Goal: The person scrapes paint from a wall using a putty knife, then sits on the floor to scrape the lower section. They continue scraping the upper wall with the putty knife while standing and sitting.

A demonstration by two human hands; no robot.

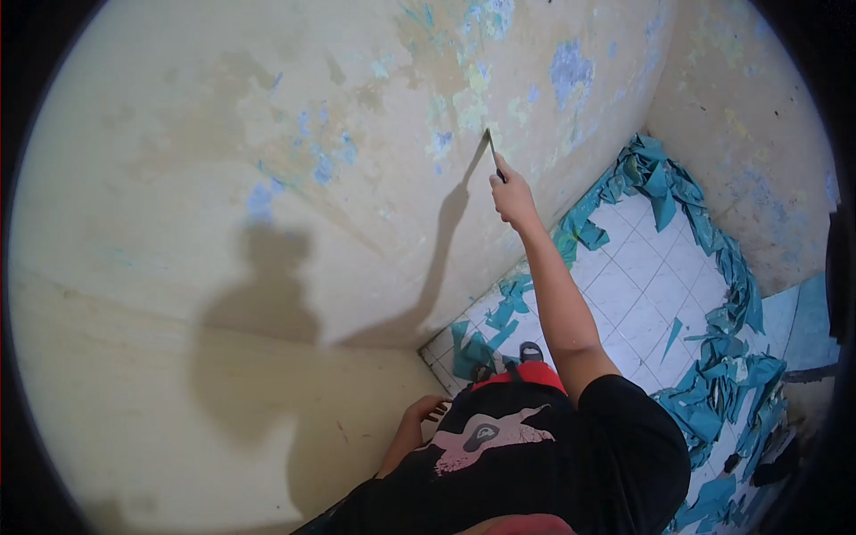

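My right hand [512,198] is stretched out toward the wall [374,223], closed around the dark handle of a scraper [493,152]. The thin blade points up, its tip right at the patchy wall surface among pale green and blue paint remnants. My left hand [426,409] hangs low beside my body near the side wall, its fingers apart with nothing in them.
Strips of peeled teal paint [660,178] lie along the foot of the walls and in a heap [713,392] at the right. White tiles [637,276] cover the floor. The adjoining wall [749,116] at the right is stained and patchy. My sandalled foot [530,351] stands on the tiles.
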